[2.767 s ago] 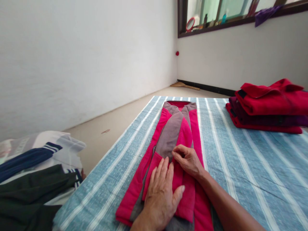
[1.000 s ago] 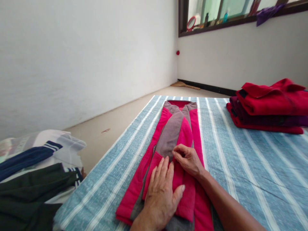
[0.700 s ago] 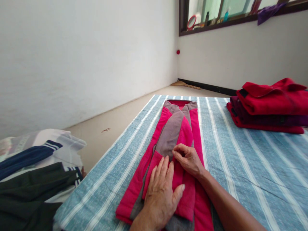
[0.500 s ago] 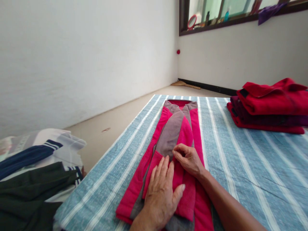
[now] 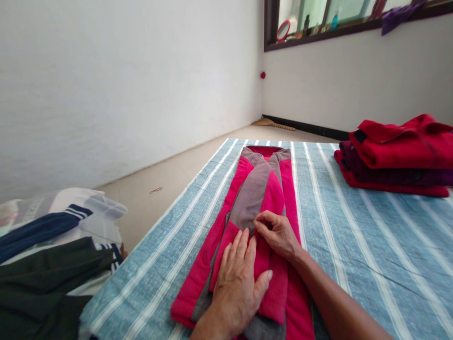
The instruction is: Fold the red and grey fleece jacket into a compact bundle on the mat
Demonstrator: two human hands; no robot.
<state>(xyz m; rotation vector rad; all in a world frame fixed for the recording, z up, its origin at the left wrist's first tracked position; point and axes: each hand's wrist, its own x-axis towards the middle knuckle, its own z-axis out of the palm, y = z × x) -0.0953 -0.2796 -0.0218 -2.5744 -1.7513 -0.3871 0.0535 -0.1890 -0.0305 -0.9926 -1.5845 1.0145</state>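
Pink-and-grey jacket (image 5: 247,203) lies under a spread left hand (image 5: 235,278); at one o'clock, right hand (image 5: 278,233) pinches it. An uneven tug could rumple everything!

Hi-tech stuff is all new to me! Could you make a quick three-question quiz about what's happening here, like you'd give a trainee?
1. Besides grey, what colour is the jacket?
A) green
B) pink
C) yellow

2. True or false: the left hand lies on the jacket with its fingers stretched out.

3. Fill in: in the picture, the stack of folded clothes is to the ____ of the jacket.

Key:
1. B
2. True; the right hand, by contrast, has curled fingers.
3. right
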